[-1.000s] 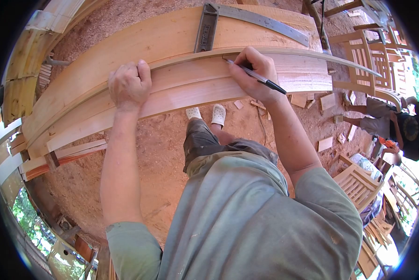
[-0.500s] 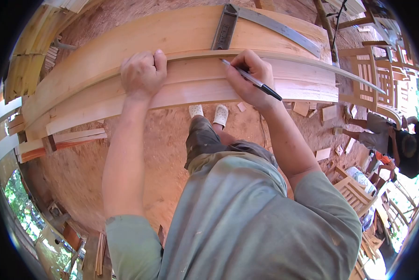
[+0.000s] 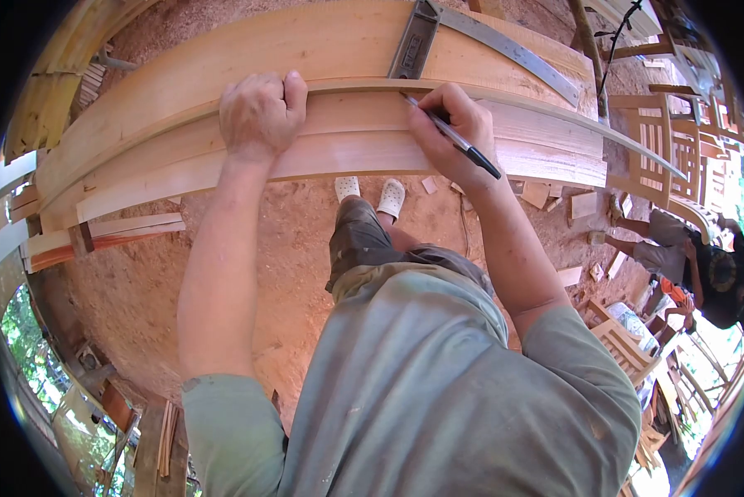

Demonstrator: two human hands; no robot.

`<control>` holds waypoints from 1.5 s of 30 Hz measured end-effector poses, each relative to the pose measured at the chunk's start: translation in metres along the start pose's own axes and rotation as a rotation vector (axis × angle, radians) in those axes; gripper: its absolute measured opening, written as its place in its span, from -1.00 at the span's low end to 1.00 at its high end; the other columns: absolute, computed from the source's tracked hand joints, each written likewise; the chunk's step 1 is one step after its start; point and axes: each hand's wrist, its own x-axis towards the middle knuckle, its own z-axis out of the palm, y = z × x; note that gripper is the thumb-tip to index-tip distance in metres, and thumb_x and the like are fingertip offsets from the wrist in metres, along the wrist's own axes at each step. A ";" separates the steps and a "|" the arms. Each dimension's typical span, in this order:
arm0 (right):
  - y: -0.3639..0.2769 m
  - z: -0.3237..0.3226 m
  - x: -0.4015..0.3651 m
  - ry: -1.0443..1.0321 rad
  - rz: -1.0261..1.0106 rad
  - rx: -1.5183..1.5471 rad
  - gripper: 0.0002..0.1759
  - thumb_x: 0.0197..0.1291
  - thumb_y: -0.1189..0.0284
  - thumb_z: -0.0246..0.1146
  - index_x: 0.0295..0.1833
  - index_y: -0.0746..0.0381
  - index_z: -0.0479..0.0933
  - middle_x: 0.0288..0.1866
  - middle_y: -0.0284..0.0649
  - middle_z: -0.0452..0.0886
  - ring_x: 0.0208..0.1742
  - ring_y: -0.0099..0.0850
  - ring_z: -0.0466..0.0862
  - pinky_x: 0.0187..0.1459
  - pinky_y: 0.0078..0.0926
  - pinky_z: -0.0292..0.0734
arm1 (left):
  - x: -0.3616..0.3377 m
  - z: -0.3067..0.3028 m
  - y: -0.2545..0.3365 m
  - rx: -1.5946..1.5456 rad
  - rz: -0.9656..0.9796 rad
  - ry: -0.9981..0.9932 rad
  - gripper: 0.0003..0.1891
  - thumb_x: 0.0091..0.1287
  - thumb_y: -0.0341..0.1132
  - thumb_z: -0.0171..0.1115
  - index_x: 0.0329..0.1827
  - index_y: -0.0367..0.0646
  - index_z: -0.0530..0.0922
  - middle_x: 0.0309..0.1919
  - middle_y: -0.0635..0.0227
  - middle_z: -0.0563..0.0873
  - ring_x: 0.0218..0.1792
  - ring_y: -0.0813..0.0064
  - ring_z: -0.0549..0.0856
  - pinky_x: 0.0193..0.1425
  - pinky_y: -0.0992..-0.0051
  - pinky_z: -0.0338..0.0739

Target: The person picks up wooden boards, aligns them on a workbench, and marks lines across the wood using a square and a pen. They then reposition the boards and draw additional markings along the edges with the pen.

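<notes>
A long thin wooden strip (image 3: 570, 121) lies lengthwise over the pale wooden boards (image 3: 363, 147). My left hand (image 3: 262, 116) is closed over this strip, knuckles up and thumb alongside the fist. To its right, my right hand (image 3: 461, 137) pinches a black-and-white pen (image 3: 463, 145). The pen's tip rests right at the strip's near edge, over the board. Just beyond the strip, a metal try square (image 3: 416, 41) lies on the far board, its blade slanting off to the right.
Wood offcuts (image 3: 583, 205) are scattered over the dirt floor (image 3: 181, 306). Slatted wooden chairs (image 3: 649, 145) stand at the right, near another person (image 3: 678, 248). A post (image 3: 587, 50) rises behind the boards' right end. Stacked planks (image 3: 65, 66) are at upper left.
The view has shifted slightly, so the boards, try square and both hands appear a little higher and further right. My grip on the strip and the pen looks the same.
</notes>
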 end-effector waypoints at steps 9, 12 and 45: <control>0.001 0.000 0.000 -0.005 -0.013 -0.013 -0.85 0.19 0.46 0.36 -0.25 0.29 0.54 -0.38 -0.04 0.68 -0.34 -0.14 0.75 -0.26 -0.32 0.63 | -0.001 0.002 -0.002 0.011 0.001 -0.001 -0.55 0.48 -0.10 0.07 -0.52 -0.20 0.64 -0.43 0.08 0.74 -0.30 0.04 0.71 -0.06 0.12 0.53; -0.002 0.000 0.000 -0.013 0.020 -0.002 -0.85 0.20 0.46 0.36 -0.25 0.29 0.54 -0.39 -0.04 0.68 -0.34 -0.14 0.75 -0.26 -0.32 0.63 | 0.000 0.001 -0.001 0.004 0.001 0.000 -0.55 0.48 -0.10 0.07 -0.52 -0.20 0.63 -0.43 0.08 0.74 -0.31 0.04 0.71 -0.05 0.13 0.54; -0.003 -0.001 0.003 -0.004 0.023 0.016 -0.84 0.20 0.46 0.37 -0.29 0.30 0.55 -0.49 -0.09 0.67 -0.45 -0.32 0.72 -0.34 -0.41 0.60 | 0.001 0.008 -0.004 0.016 0.043 0.107 -0.55 0.41 -0.11 0.08 -0.62 -0.13 0.66 -0.53 0.17 0.75 -0.41 0.14 0.73 -0.19 0.14 0.52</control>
